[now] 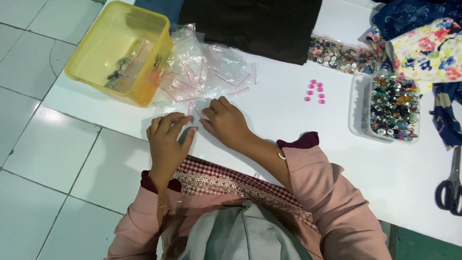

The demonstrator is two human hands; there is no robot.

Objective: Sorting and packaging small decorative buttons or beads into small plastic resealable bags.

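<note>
My left hand (166, 139) and my right hand (226, 121) meet at the near edge of the white table (288, 120). Both pinch a small clear zip bag (191, 114) with a red seal strip, held between the fingertips. Just beyond the hands lies a loose pile of the same clear zip bags (207, 72). A small cluster of pink buttons (315, 91) lies on the table to the right of the pile, apart from both hands.
A yellow plastic tub (120, 53) stands at the table's left end with a few items inside. A clear container of mixed buttons (392, 106) and a bag of buttons (337, 55) sit at the right. Scissors (450, 185), dark cloth (255, 24) and floral fabric (423, 48) are nearby.
</note>
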